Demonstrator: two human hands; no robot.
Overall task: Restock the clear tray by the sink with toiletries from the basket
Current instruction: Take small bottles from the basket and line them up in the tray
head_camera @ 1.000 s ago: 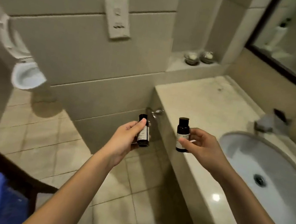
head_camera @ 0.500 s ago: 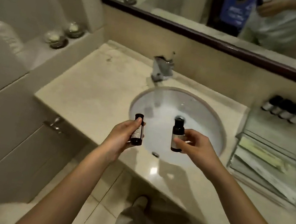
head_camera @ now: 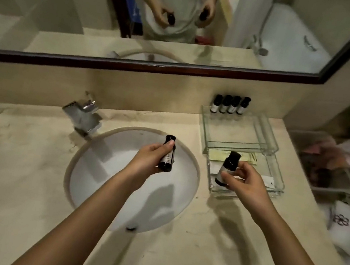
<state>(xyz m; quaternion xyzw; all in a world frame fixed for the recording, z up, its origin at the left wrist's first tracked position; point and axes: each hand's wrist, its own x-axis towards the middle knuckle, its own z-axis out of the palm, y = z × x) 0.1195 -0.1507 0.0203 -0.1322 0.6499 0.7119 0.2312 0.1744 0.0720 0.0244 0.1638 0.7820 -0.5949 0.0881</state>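
My left hand (head_camera: 149,159) grips a small dark toiletry bottle (head_camera: 167,154) with a pale label, held upright over the sink basin (head_camera: 104,167). In my right hand (head_camera: 244,184) is a second dark bottle (head_camera: 228,166) of the same kind, tilted, above the near end of the clear tray (head_camera: 276,182). The tray stands on the counter right of the basin; its far compartment (head_camera: 231,133) shows bare counter through the glass, and flat pale packets (head_camera: 218,156) lie in the near one. Several matching bottles (head_camera: 230,104) stand in a row behind the tray against the wall.
A chrome faucet (head_camera: 83,115) sits at the basin's back left. The mirror (head_camera: 165,16) above reflects a person's torso and hands. A clear bin (head_camera: 333,166) with mixed items and white cloth (head_camera: 349,228) lie off the counter's right end.
The view has swung right from the wall and floor to face the sink and mirror. Both hands, each holding its bottle, have moved right, the right one now over the tray.
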